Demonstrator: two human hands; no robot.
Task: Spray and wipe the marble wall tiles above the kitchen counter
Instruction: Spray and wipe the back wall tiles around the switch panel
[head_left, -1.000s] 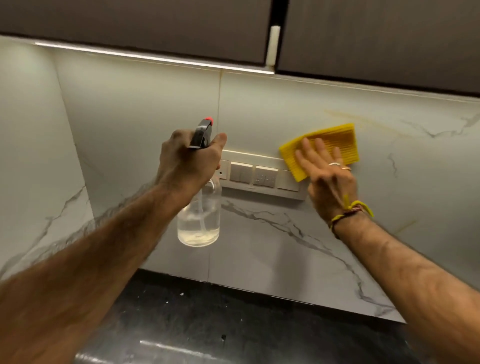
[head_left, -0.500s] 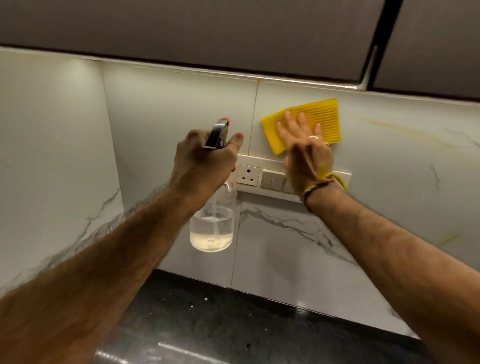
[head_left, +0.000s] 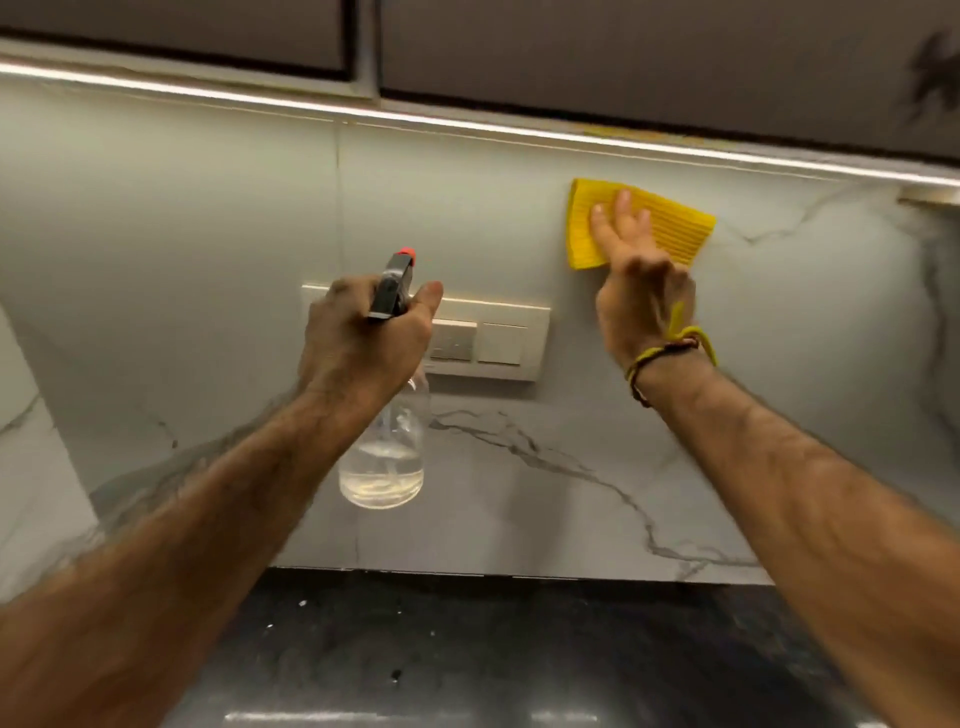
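Now pressing the cloth flat to the tiles with the right hand, fingers straight and spread over it, up and to the right of the switch plate, just under the light strip. Half a second ago sat directly above the plate; a second ago, level with the plate's right end. So climbing and sweeping rightward across the upper band of marble, away from the plate. Left hand gripping the bottle by its neck in front of the plate's left half, fingers curled round it, thumb alongside the black head, red nozzle pointed at the wall; hardly moved relative to the plate across the three moments. No spray visible. Judging by that: wiping under way, spraying paused. Veined marble below the plate, down to the dark counter, likely not yet wiped, nor the tiles left of the plate. Plate itself best kept dry, being electrical.
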